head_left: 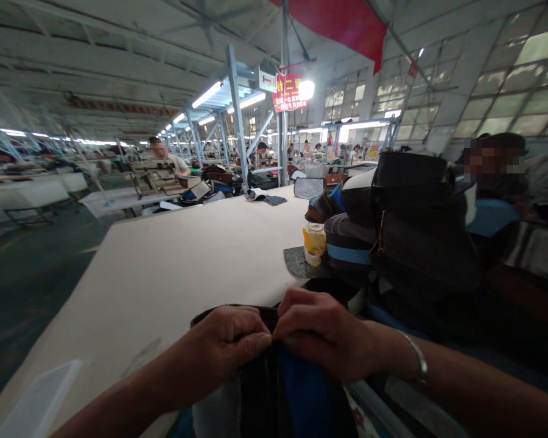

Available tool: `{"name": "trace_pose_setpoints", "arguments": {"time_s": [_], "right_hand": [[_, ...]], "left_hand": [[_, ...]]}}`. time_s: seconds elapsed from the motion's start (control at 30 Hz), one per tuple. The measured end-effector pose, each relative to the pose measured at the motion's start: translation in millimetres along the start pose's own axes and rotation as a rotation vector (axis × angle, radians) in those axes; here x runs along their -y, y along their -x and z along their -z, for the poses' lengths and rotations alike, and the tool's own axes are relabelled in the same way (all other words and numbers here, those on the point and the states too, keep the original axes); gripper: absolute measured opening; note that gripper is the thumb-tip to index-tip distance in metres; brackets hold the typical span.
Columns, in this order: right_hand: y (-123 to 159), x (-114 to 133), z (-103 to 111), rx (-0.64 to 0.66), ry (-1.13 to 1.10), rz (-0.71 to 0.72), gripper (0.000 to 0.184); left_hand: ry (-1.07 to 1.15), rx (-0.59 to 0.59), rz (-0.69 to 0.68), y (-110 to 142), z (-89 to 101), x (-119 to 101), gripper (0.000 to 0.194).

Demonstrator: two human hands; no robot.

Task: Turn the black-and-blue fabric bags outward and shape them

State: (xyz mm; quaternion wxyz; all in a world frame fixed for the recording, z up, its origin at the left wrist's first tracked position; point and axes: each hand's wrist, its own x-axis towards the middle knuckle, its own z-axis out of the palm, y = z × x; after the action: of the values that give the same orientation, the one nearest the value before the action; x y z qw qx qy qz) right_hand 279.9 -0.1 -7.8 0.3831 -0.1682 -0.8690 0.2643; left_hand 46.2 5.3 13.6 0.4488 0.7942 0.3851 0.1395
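A dark sewn piece with a blue band and a pale patch, perhaps part of a bag [304, 389], is in front of me at the table's near edge. My left hand [231, 340] is closed, pinching its upper edge between thumb and bent fingers. Right beside it my right hand [317, 331] pinches the same edge, and the fingertips of both hands nearly meet. A silver bangle [415, 356] circles my right wrist. What lies under the fingertips is hidden.
A broad white table [187, 261] stretches ahead. Dark bags [420, 231] are heaped at its right. Beside them, a small jar with a yellow tool [315, 240] stands on a grey scrap [295, 261]. A person [495, 158] is behind the heap; another [164, 158] is at a sewing machine.
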Motion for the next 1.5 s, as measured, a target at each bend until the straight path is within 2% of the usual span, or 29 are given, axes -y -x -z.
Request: {"name": "trace_pose_setpoints", "arguments": {"time_s": [0.07,0.13,0.23,0.3,0.4,0.47,0.6,0.63,0.77,0.83,0.93,1.07,1.13,1.23,1.37,1.5], "right_hand": [[-4.0,2.5,7.2,-0.052,-0.237,-0.228,0.029],[-11.0,2.8,16.4,-0.036,-0.360,-0.395,0.036],[-23.9,0.1,31.1,0.168,-0.394,-0.466,0.036],[-31.4,-1.8,39.4,0.313,-0.365,-0.469,0.030],[-40.0,-1.4,44.8,0.418,-0.308,-0.468,0.024],[-45.5,1.5,42.1,0.414,-0.229,-0.481,0.021],[-58.9,4.4,29.3,0.306,0.083,-0.433,0.011],[-62.0,2.5,26.9,0.294,0.084,-0.418,0.012],[-66.0,-16.3,23.5,0.262,-0.288,-0.398,0.036],[-62.0,-26.6,20.1,0.237,-0.386,-0.396,0.044],[-53.0,-33.2,5.4,0.240,-0.428,-0.384,0.033],[-46.1,-23.1,-20.5,0.191,-0.411,-0.203,0.024],[-46.0,-15.9,-27.9,0.166,-0.407,-0.165,0.022],[-46.8,-10.0,-31.1,0.163,-0.460,-0.190,0.021],[-44.6,-12.5,-33.1,0.173,-0.585,-0.254,0.021],[-39.9,-16.7,-37.0,0.187,-0.883,-0.343,0.020]], "left_hand": [[-0.061,-0.034,-0.049,3.5,-0.2,-6.4,0.038],[-0.083,-0.047,-0.069,6.7,-0.1,-12.2,0.038],[-0.097,-0.075,-0.077,8.4,-0.5,-17.1,0.034],[-0.090,-0.105,-0.086,7.3,-1.3,-18.7,0.031],[-0.057,-0.133,-0.090,3.2,-2.0,-20.4,0.027],[-0.036,-0.144,-0.086,-0.2,-0.5,-19.5,0.027],[0.046,-0.143,-0.070,-4.8,8.6,-8.1,0.026],[0.083,-0.141,-0.070,-4.8,11.8,-3.5,0.025],[0.286,-0.174,-0.126,1.4,24.9,17.9,0.021],[0.393,-0.207,-0.146,7.0,30.9,27.7,0.020],[0.444,-0.217,-0.101,17.8,38.8,35.3,0.018],[0.307,-0.085,-0.016,34.3,43.4,24.8,0.023],[0.185,-0.028,0.026,40.4,41.5,15.3,0.028],[0.063,-0.025,0.103,43.9,33.5,6.1,0.036],[0.203,-0.009,0.143,43.0,22.3,6.3,0.037],[0.283,-0.007,0.137,43.1,18.1,8.6,0.031]]}}
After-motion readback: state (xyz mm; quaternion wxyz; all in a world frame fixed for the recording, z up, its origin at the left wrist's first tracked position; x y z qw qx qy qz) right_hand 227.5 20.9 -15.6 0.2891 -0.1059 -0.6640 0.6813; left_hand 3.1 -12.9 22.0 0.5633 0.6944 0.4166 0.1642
